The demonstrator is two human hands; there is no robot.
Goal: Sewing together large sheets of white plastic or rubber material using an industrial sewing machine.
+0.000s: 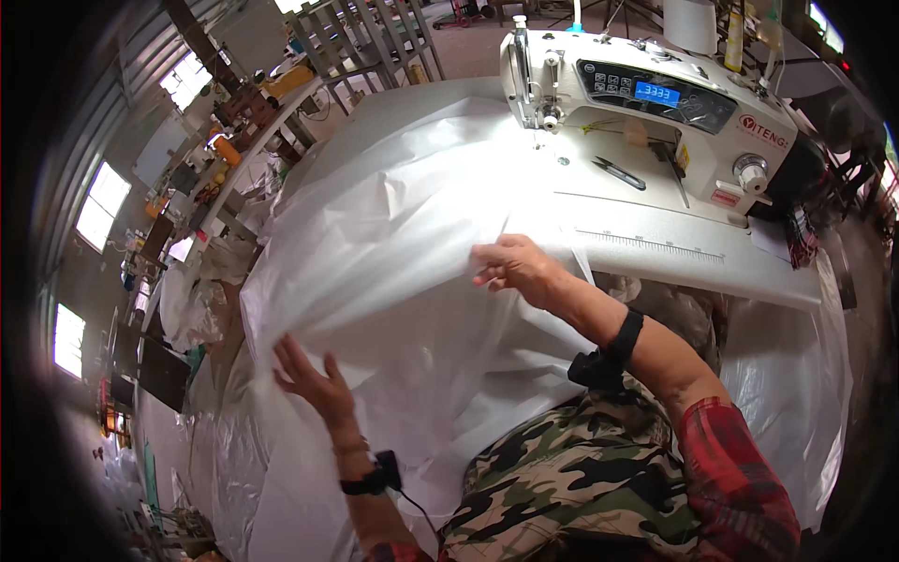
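Left hand (320, 386) open, right hand (513, 268) unclear in grip, white sheeting (375, 244) seems mid-arranging near the tabletop (674, 232) front edge, next needing smoothing.

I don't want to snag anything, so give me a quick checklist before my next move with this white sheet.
1. Hands clear of the sewing head: ok, the left hand and the right hand are both apart from it.
2. White sheet smooth: not ok, it is creased.
3. Sheet edge placed at the needle: cannot tell, glare hides it.
4. Right-hand grip on the sheet: cannot tell, the fingers are curled over it.
5. Snips away from the hands: ok, they lie on the machine bed.
6. Display lit: ok.
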